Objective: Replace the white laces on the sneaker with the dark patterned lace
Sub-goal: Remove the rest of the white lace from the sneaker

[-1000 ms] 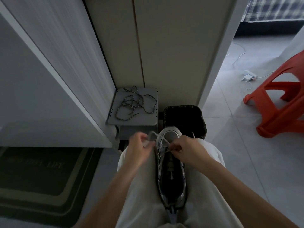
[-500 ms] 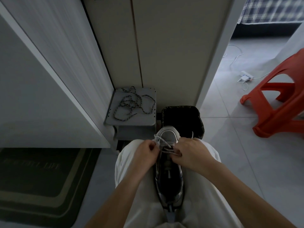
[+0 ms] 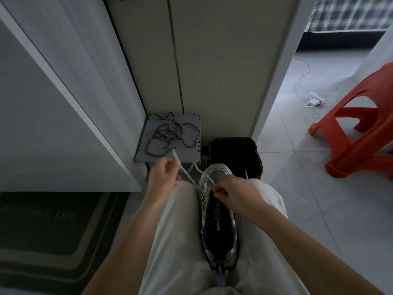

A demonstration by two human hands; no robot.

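Corded white lace: left hand grips, right hand pinches at glossy sneaker.

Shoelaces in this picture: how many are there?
2. A white lace is threaded in the sneaker on the lap, held by the left hand. A dark patterned lace lies tangled on the grey stand; the tangle could hide a second.
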